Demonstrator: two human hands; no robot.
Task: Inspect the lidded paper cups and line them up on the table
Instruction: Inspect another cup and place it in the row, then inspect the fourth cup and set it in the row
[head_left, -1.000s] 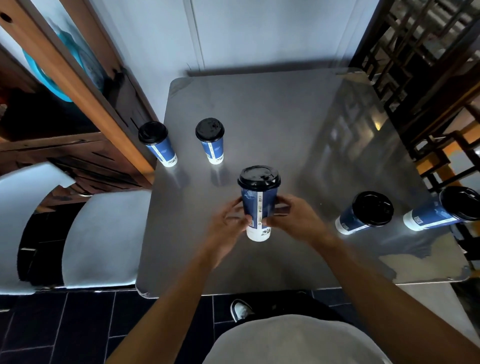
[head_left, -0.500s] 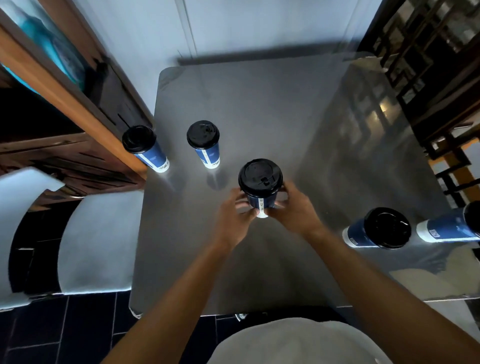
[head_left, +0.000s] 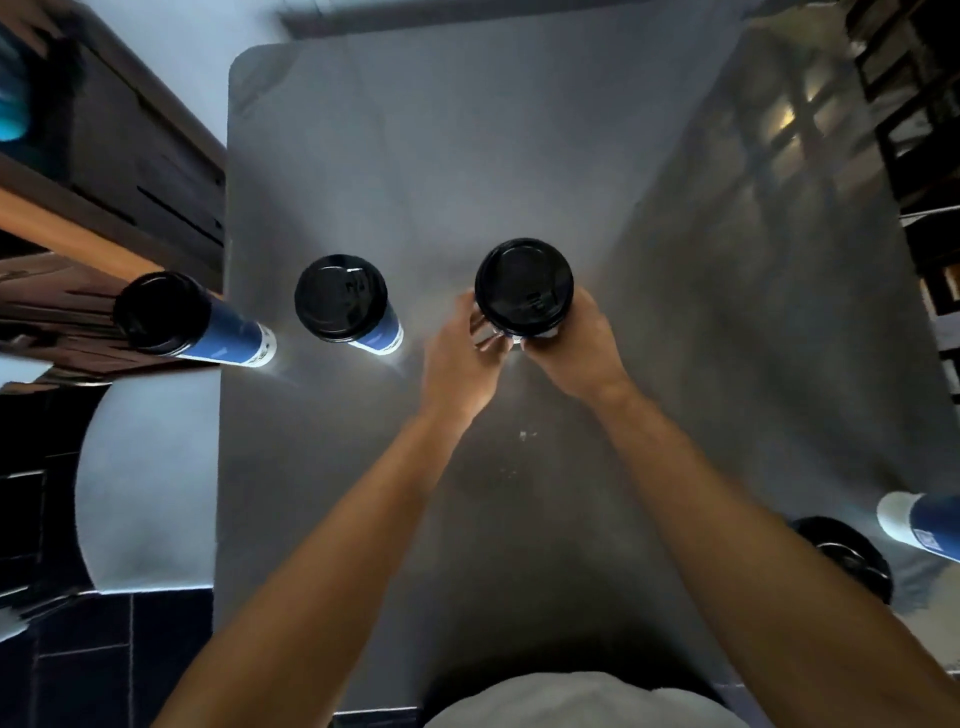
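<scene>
Two cups (head_left: 340, 299) stand lined at nine o'clock; third cup (head_left: 523, 292) gripped low by left hand (head_left: 460, 358) and right hand (head_left: 582, 345); two more (head_left: 919, 525) wait at four o'clock.

The worktop (head_left: 519, 156) reads as brushed metal, grey and semi-glossy, throwing back soft window glare on its right side (a few pale specks mar the sheen near the middle). 3 cups show black plastic lids: the held cup (head_left: 523, 292) has a smooth, faintly shiny lid with embossed marks, the middle cup (head_left: 343, 301) the same with a bright highlight on its rim, and the left cup (head_left: 176, 319) a duller one. Their walls look like matt blue printed paper with white bases. Wood panelling (head_left: 78, 218) at left shows a warm, satin grain. Dark floor tiles (head_left: 93, 660) gleam slightly.
</scene>
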